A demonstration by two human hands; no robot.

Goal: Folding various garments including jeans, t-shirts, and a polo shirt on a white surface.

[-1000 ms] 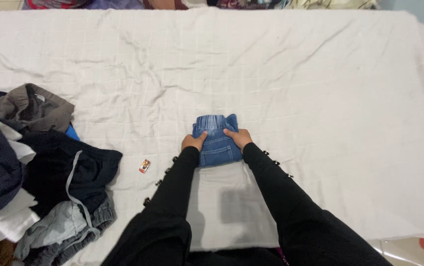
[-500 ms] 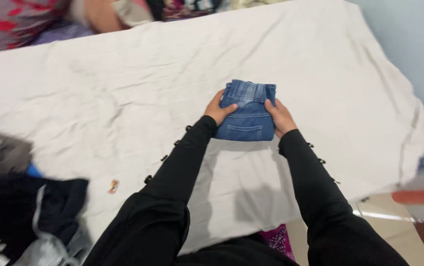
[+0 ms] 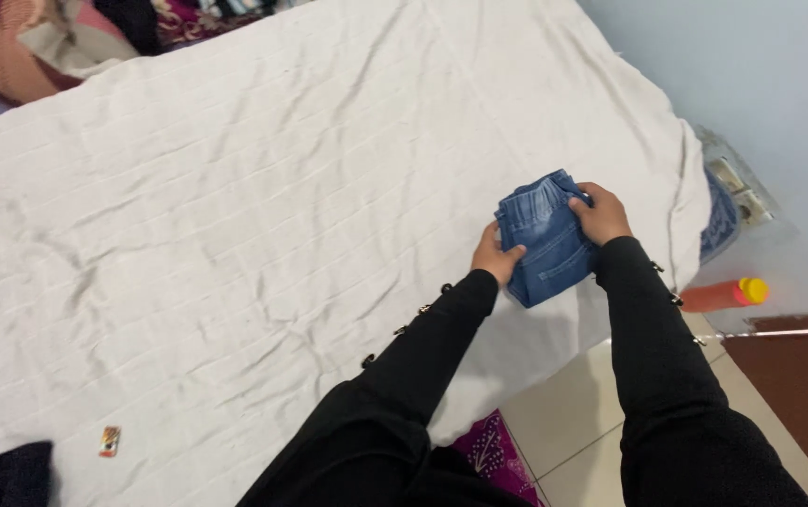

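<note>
Folded blue jeans (image 3: 545, 239) held between both hands over the right-hand part of a white quilted sheet (image 3: 235, 235), near its edge — lifted or resting, cannot tell. Bundle is compact, elastic waistband turned to the far side, a seam and pocket edge showing on top.

Nearest the camera: two black sleeves with small dark studs along the forearms. Below them, a purple patterned cloth (image 3: 488, 451) on pale floor tiles (image 3: 582, 422).

Left hand (image 3: 495, 260): fingers curled onto the near-left edge of the jeans, thumb on top — closed on the denim.
Right hand (image 3: 599, 212): wrapped over the far-right corner, fingers bent around the fold, also gripping.

Near-left on the sheet: a small orange-and-white wrapper (image 3: 109, 440), well apart from the hands; a dark garment (image 3: 0, 474) at the bottom-left corner.

Right of the bed, on the floor: an orange bottle with a yellow cap (image 3: 723, 295), lying on its side by the light blue wall (image 3: 751, 84).

Far-left edge: a heap of mixed clothing (image 3: 38, 42), reddish and pale pieces, blurred.
</note>
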